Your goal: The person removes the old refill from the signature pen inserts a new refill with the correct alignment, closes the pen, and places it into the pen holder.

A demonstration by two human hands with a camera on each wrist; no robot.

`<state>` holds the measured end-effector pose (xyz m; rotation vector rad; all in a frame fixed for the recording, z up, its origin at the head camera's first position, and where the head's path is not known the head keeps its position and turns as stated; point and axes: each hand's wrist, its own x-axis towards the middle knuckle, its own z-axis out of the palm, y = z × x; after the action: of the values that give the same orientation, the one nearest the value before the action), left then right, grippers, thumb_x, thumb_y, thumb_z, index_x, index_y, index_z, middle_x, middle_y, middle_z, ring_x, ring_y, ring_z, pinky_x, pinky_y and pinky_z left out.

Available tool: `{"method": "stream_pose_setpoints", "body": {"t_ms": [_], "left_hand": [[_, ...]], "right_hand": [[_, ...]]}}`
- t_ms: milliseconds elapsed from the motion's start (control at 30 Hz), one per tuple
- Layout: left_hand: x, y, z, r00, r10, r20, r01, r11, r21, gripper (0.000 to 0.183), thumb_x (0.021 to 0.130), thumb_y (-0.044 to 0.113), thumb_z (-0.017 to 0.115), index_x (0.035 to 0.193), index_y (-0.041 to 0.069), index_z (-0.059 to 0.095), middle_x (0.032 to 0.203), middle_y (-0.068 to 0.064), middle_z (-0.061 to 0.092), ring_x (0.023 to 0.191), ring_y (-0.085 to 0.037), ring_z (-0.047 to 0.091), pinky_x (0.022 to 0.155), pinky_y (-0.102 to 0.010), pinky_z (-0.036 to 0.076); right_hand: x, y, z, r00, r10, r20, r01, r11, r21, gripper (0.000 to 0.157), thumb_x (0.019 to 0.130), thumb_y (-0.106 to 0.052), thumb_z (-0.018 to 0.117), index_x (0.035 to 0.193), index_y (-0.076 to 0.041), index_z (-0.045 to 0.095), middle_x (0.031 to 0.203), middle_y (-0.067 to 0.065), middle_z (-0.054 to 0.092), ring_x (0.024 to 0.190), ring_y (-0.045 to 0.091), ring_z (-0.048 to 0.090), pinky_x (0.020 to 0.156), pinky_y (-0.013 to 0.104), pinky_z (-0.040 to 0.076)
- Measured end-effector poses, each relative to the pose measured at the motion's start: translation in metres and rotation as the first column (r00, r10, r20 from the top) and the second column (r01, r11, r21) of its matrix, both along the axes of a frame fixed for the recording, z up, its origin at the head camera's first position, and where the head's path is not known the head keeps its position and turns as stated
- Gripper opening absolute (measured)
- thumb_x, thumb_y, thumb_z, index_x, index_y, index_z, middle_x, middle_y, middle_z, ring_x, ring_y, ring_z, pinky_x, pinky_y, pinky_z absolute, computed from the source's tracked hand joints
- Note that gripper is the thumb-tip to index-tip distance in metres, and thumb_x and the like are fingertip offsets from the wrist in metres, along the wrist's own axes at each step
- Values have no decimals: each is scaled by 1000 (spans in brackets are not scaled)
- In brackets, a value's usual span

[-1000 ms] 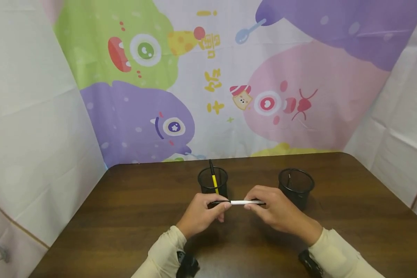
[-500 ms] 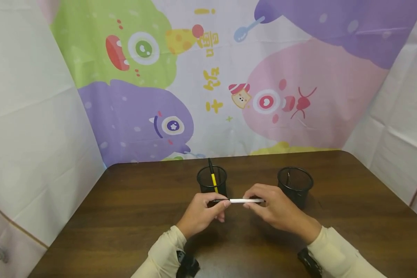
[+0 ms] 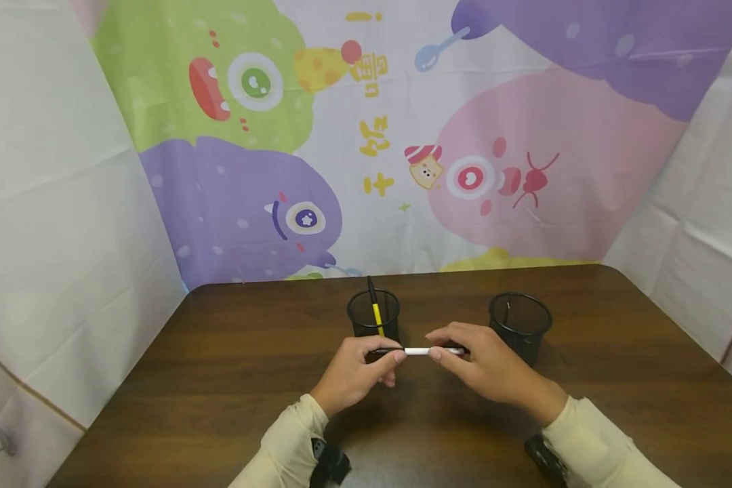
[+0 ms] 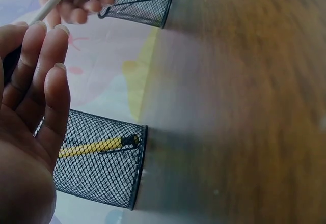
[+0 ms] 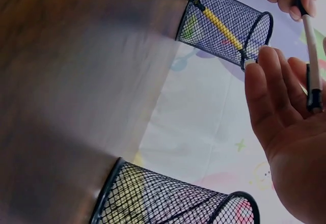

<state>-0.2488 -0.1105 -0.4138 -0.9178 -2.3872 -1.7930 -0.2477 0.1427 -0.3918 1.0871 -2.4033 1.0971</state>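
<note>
A white-barrelled pen [image 3: 417, 352] with black ends lies level between both hands above the table. My left hand [image 3: 350, 376] pinches its left black end between thumb and fingers. At the other end, my right hand [image 3: 488, 366] has its thumb against the barrel, with the index fingertip slightly above it. The right wrist view shows the pen's black end and clip [image 5: 309, 81] inside that hand. Just behind the left hand stands a black mesh cup [image 3: 361, 331] with a yellow-and-black pen [image 3: 377, 318] leaning in it. Behind the right hand is another mesh cup [image 3: 521, 346].
A thin dark stick [image 3: 508, 312] leans inside the right cup. The brown wooden table [image 3: 250, 346] ends at a cartoon-printed cloth [image 3: 396, 237] at the back. White cloth panels [image 3: 55, 203] stand at both sides.
The right index finger has lifted and spread from the thumb, showing more of the pen's black right end. The left hand keeps its pinch, and the cups have not moved.
</note>
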Motion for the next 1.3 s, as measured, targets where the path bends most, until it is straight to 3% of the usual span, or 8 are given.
{"method": "stream_pose_setpoints", "body": {"t_ms": [167, 400, 667, 900, 1100, 1300], "left_hand": [[-1, 2, 1, 1000, -2, -12, 2, 1000, 2, 21, 97, 21, 69, 105, 2, 73, 78, -20, 69, 62, -16, 68, 62, -34, 60], [-3, 3, 1, 999, 21, -44, -20, 1000, 20, 15, 96, 19, 70, 105, 6, 73, 77, -19, 69, 62, -16, 68, 62, -35, 60], [-4, 3, 1, 999, 19, -29, -19, 1000, 15, 15, 96, 20, 70, 105, 8, 73, 80, -19, 69, 63, -16, 68, 63, -34, 60], [-5, 4, 2, 1000, 15, -14, -15, 1000, 9, 16, 96, 20, 71, 105, 8, 74, 77, -18, 69, 62, -16, 68, 62, -33, 59], [-6, 4, 2, 999, 23, -27, -23, 1000, 8, 16, 96, 22, 71, 104, 8, 74, 73, -7, 70, 62, -17, 68, 61, -34, 59], [-2, 1, -4, 999, 34, -13, -34, 999, -10, 17, 97, 23, 70, 105, 8, 74, 74, -12, 70, 62, -16, 68, 61, -34, 59]], "right_hand": [[-3, 3, 0, 1000, 2, 31, -3, 1000, 18, 9, 102, -24, 62, 102, -26, 71, 86, -15, 61, 69, 6, 54, 61, 26, 49], [-5, 4, 1, 1000, -1, 20, 1, 1000, -3, 21, 102, -17, 60, 85, -28, 67, 76, -16, 60, 65, 4, 55, 57, 25, 49], [-3, 4, 4, 998, 31, 47, -30, 999, -20, 18, 101, -16, 63, 86, -25, 69, 77, -3, 65, 65, 5, 59, 57, 26, 52], [-3, 5, 2, 1000, 14, 12, -14, 1000, -18, 14, 98, -16, 67, 87, -25, 69, 77, -14, 61, 65, 4, 57, 58, 25, 51], [-4, 4, 1, 998, 9, -64, -11, 999, -35, 7, 94, -14, 72, 90, -19, 71, 78, -17, 60, 67, 3, 56, 60, 24, 50], [-1, 1, -2, 999, 24, -39, -25, 999, -35, 4, 95, -20, 71, 94, -16, 72, 84, -16, 64, 72, 4, 57, 64, 24, 51]]}}
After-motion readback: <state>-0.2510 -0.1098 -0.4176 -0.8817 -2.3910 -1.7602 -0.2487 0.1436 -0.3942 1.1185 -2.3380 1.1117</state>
